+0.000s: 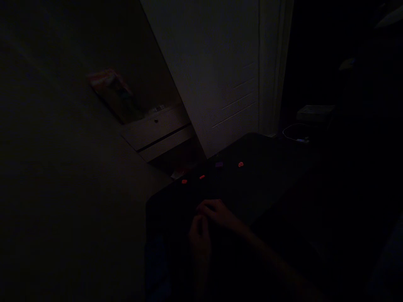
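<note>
The scene is very dark. My left hand (199, 233) and my right hand (215, 210) meet over the near part of a black table (267, 167). Both have their fingers bent and drawn together at the same spot. Whatever lies between the fingertips is too dark to make out. Beyond the hands, several small things lie on the tabletop: a red-orange piece (184, 181) at the left, a short red-orange bar (202, 177), a dark purple block (219, 165) and a roundish red-orange piece (241, 164) at the right.
A pale door or panel (220, 63) rises behind the table. To its left is a drawer unit (163, 126) with a colourful packet (113, 90) on top. At the right, a white cable (286, 133) lies near a pale box (315, 112).
</note>
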A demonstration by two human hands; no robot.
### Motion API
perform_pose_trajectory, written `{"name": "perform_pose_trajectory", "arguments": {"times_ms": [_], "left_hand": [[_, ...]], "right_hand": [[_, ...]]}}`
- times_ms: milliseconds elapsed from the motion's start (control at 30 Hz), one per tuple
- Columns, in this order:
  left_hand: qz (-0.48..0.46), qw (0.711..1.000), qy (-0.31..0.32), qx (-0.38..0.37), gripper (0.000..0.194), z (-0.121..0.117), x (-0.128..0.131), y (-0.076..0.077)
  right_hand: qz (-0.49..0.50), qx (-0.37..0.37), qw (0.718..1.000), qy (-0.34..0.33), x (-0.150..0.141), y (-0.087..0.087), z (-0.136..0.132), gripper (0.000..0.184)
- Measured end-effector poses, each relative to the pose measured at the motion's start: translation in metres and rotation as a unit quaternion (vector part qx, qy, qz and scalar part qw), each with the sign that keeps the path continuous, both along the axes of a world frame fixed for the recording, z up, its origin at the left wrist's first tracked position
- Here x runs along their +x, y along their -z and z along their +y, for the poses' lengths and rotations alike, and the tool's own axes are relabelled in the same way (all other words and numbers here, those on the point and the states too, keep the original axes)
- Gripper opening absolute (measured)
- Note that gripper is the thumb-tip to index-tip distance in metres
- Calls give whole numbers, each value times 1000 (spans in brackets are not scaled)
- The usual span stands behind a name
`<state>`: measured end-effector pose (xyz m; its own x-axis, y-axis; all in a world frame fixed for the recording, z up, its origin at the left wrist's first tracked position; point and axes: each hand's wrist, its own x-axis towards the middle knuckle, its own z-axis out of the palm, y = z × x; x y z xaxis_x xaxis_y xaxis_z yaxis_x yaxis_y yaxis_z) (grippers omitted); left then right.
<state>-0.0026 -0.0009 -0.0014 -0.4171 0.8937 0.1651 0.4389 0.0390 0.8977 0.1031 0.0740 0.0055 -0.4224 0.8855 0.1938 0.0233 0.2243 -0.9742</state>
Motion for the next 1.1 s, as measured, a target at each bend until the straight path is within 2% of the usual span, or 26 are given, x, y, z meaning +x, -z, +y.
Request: {"name": "perform_pose_trajectory", "arguments": {"times_ms": [367, 1100], "left_hand": [[4, 1000, 0, -5, 40, 0, -1, 3], [6, 1000, -4, -6, 40, 0, 0, 1]], "right_hand": [[-11, 6, 1000, -1, 1, -1, 0, 26], [-1, 2, 1000, -3, 0, 2, 1, 26]]}}
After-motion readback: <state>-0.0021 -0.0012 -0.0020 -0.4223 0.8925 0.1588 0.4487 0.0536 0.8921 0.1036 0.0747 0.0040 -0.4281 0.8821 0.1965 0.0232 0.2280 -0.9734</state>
